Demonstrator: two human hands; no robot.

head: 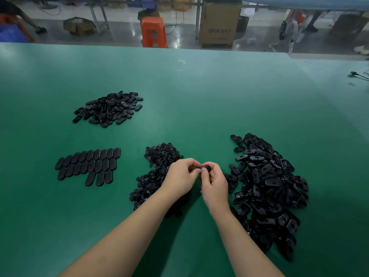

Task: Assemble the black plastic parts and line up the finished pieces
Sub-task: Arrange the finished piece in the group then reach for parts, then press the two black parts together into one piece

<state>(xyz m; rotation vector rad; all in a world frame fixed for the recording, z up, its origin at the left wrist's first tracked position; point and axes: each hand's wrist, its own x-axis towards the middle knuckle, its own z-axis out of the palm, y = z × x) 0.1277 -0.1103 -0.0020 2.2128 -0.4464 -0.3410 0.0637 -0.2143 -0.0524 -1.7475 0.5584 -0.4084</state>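
Both hands meet above the green table (pixel 199 100) and pinch one black oval plastic part (pixel 204 168) between them. My left hand (pixel 180 176) grips its left end and my right hand (pixel 214 183) its right end, thumb on top. A heap of small round black pieces (pixel 157 158) lies under and left of my left hand. A big heap of oval shells with holes (pixel 267 186) lies to the right. Finished ovals lie in three neat rows (pixel 87 165) at the left. Another loose pile of ovals (pixel 109 108) sits further back left.
Beyond the table's far edge stand an orange plastic stool (pixel 153 32) and a cardboard box (pixel 218 23) on the floor. A cable (pixel 358 75) lies at the table's far right edge.
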